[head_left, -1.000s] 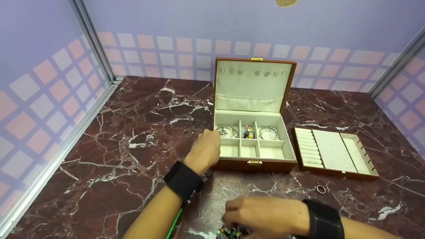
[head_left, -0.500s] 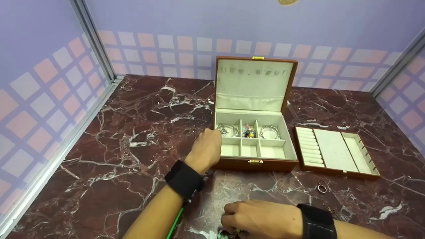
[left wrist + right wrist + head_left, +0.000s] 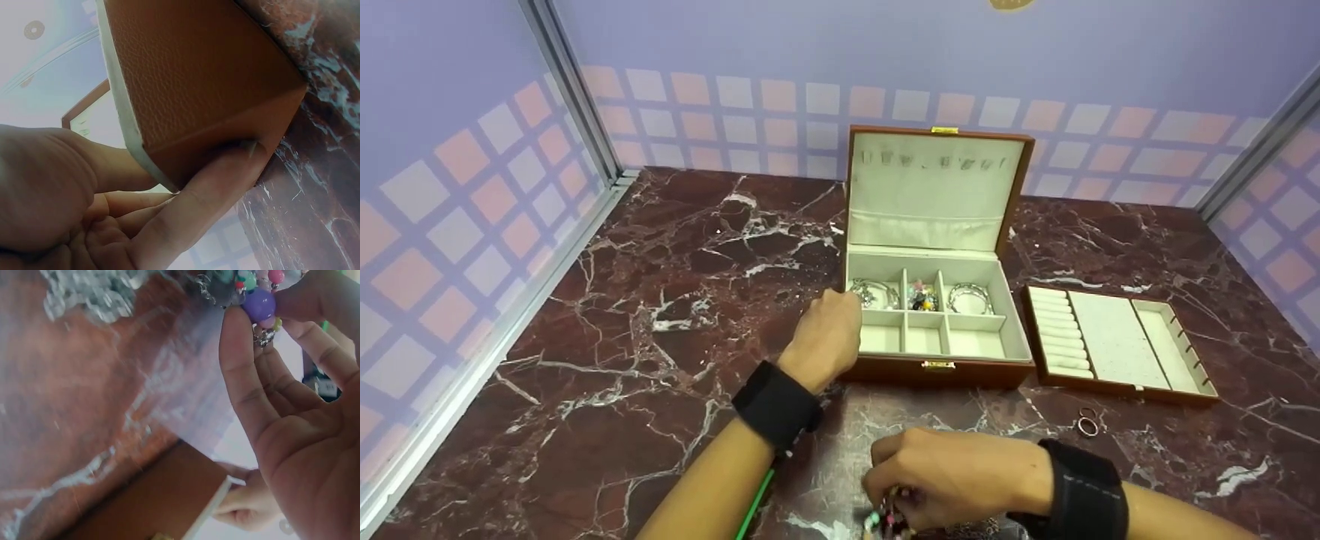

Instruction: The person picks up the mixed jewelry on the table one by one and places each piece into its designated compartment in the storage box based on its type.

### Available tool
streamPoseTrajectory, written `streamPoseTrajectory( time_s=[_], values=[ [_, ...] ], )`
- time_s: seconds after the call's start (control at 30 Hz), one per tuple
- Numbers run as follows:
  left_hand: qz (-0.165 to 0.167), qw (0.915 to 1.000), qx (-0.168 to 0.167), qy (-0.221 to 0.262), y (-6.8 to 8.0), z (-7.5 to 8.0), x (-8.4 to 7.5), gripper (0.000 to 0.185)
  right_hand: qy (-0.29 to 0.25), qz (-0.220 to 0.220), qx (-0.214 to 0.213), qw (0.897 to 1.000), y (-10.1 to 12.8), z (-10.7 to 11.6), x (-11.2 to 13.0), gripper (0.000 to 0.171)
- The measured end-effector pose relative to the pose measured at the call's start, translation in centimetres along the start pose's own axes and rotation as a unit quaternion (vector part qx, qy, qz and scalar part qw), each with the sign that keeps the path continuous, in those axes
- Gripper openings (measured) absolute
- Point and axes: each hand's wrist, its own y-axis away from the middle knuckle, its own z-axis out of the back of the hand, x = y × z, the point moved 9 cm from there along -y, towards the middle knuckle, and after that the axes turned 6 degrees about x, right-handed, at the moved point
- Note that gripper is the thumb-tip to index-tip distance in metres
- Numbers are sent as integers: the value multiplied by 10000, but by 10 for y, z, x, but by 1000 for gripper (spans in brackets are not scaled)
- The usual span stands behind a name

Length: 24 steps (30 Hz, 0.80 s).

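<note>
An open brown jewelry box (image 3: 896,373) stands in the middle of the head view, its cream inside split into compartments. My left hand (image 3: 823,337) grips the box's left front corner; in the left wrist view the thumb reaches over the rim and a finger (image 3: 208,191) lies along the outer leather wall (image 3: 202,73). Low in the head view, my right hand (image 3: 952,476) pinches a colourful beaded bracelet (image 3: 260,305) between thumb and fingertips. The bracelet has a large purple bead; part of it is cut off by the frame. A silvery chain pile (image 3: 90,295) lies near it.
Bracelets (image 3: 971,300) and small colourful trinkets (image 3: 921,298) sit in the box's back compartments. To its right lies a tray (image 3: 1117,341) with ring rolls. Two rings (image 3: 1087,426) lie before the tray. Walls enclose the marble tabletop (image 3: 660,450) at back and sides.
My right hand has dipped onto the beads, then risen slightly with the bracelet between its fingers. The left hand stays at the box corner.
</note>
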Motion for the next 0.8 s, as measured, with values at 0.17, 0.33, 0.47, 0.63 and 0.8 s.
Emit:
streamPoseTrajectory(
  time_s=[0.17,0.33,0.47,0.63,0.8],
  values=[
    [61,10000,40,-31,0,-1,1,21,-119,-99,-270,9995,4,20,-4,22],
    [-5,10000,-19,-65,1,0,1,20,-90,-314,-523,9981,9,39,-11,16],
    [-87,9999,-58,-118,1,0,1,16,36,-250,-830,9962,12,55,-14,16],
    [-140,9998,-50,-122,1,1,-1,18,-251,-516,-1139,9918,19,74,-24,18],
    [-114,9999,-27,-45,0,0,0,19,-296,-708,-1619,9838,23,96,-36,20]
  ],
)
